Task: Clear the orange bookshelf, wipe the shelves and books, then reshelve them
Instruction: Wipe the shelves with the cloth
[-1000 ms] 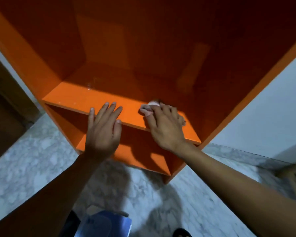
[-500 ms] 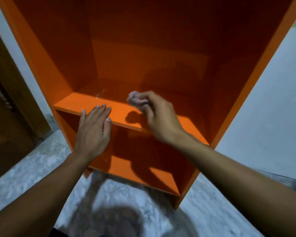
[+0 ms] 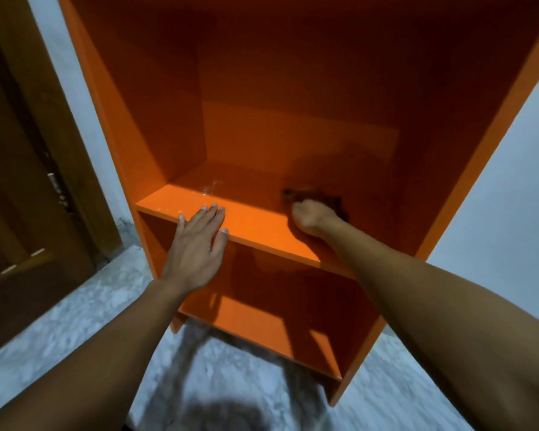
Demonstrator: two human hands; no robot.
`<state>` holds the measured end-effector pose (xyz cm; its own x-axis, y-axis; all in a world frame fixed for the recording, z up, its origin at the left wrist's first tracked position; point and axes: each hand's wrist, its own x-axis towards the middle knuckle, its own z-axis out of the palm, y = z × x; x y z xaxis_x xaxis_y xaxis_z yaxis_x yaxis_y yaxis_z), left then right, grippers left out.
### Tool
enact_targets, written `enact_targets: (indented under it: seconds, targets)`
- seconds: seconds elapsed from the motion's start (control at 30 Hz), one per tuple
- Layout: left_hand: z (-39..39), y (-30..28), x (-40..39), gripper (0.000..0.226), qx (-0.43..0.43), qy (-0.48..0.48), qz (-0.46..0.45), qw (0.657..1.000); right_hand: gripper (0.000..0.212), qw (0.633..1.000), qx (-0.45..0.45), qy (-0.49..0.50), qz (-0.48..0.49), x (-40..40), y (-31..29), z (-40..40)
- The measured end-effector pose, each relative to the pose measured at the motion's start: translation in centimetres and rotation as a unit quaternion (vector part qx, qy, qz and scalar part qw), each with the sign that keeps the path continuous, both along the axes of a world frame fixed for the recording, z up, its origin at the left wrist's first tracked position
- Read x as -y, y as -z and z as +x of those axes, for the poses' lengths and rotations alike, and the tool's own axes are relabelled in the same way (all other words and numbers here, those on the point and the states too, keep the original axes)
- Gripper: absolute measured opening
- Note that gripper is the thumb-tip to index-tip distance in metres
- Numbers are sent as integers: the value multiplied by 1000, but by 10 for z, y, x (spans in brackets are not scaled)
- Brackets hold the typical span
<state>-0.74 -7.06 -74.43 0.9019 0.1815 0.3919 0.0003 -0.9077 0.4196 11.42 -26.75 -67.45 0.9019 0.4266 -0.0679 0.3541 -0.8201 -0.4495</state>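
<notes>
The orange bookshelf [image 3: 131, 129] stands open in front of me with no books on its shelves. My left hand [image 3: 196, 244] lies flat, fingers together, on the front edge of the middle shelf [image 3: 252, 225]. My right hand [image 3: 313, 217] reaches deep over that shelf on the right side and is closed on a crumpled cloth [image 3: 316, 195], which looks dark in the shadow and presses on the shelf surface. A wet shine [image 3: 210, 186] shows near the shelf's left back. The bottom shelf [image 3: 262, 325] is bare.
A brown wooden door [image 3: 22, 181] stands at the left, beside the bookshelf. A pale wall [image 3: 495, 213] runs to the right. The floor [image 3: 75, 321] is grey-white marble. My shadow falls on the floor below the shelf.
My right hand has pushed the cloth from the shelf's front edge to the back right, into shadow. My left hand stays on the front edge. The camera has tilted up.
</notes>
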Motion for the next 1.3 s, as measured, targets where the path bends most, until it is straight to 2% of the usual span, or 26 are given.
enact_targets:
  seconds: [0.03,0.13,0.23,0.3,0.37,0.43,0.53,0.63,0.67,0.7,0.77,0.87,0.93,1.07,1.17,1.23,1.3]
  targets:
    - [0,-1,-1,53,-1,0,-13,1000,46,999,28,-20,-30,-5,1,-10]
    - [-4,-4,-9,50,-10,-21,-44,999,40,987,138,-78,-33,-19,12,-51]
    - [-9,-6,-19,52,-51,-43,-11,998,43,961,227,-153,-41,-17,29,-77]
    - [-11,-9,-26,53,-78,-51,-2,996,51,942,262,-208,4,-16,32,-84]
    - [-12,-12,-32,54,-95,-55,3,994,47,938,233,-242,87,-22,30,-82]
    - [-12,-14,-38,55,-108,-55,15,992,38,934,231,-208,175,-30,25,-71]
    - [-13,-15,-42,58,-111,-53,31,992,39,935,224,-84,262,-36,10,-26]
    - [-15,-12,-43,61,-102,-47,35,993,60,949,91,24,302,-30,8,35]
    - [-16,-11,-43,63,-99,-46,35,993,61,953,69,43,292,-30,11,53]
    - [-16,-10,-42,64,-97,-45,35,994,60,967,74,50,237,-30,13,63]
    - [-16,-10,-41,66,-92,-46,36,994,53,992,85,60,78,-37,19,76]
    - [-16,-12,-40,68,-94,-46,36,994,45,994,107,0,-24,-62,17,77]
    - [-17,-11,-40,71,-96,-44,38,994,39,993,109,-48,-28,-78,16,70]
    - [-22,-13,-43,77,-89,-21,12,996,44,969,122,-210,-52,-100,21,35]
    - [-28,-13,-51,75,-66,-6,-36,997,44,954,152,-256,-31,-95,23,2]
    - [-31,-11,-61,72,-50,-32,-71,996,41,955,161,-248,1,-88,27,-19]
    - [-35,-9,-70,69,-39,-68,-89,993,36,938,175,-297,37,-84,26,-37]
